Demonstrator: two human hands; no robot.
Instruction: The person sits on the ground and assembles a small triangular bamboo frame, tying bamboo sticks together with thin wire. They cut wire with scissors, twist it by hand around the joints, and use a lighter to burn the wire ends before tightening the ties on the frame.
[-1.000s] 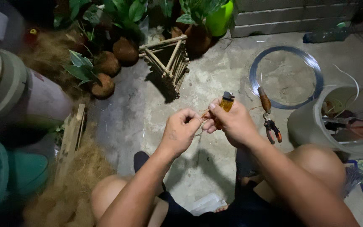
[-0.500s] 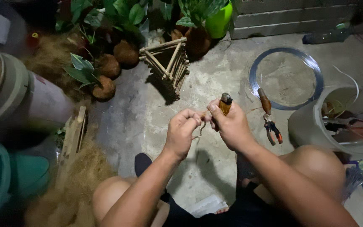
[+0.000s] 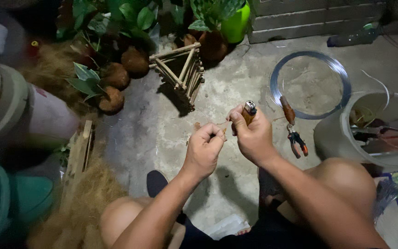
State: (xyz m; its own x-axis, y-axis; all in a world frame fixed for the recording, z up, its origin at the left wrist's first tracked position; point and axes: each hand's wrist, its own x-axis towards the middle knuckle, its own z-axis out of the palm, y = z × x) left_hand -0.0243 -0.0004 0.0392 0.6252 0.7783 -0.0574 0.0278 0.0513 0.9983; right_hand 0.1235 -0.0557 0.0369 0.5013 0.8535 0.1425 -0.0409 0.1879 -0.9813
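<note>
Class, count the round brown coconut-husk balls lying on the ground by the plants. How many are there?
3: one left of the stick frame, one beside it, one nearest the camera. Leaves may hide more.

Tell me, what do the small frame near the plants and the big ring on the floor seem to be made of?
The small frame looks like pale, unfinished wood or bamboo sticks: tan, matt, straight and crossed. The big ring seems to be coiled clear plastic line or thin wire, since it shines grey and glossy; which one is unclear.
</note>
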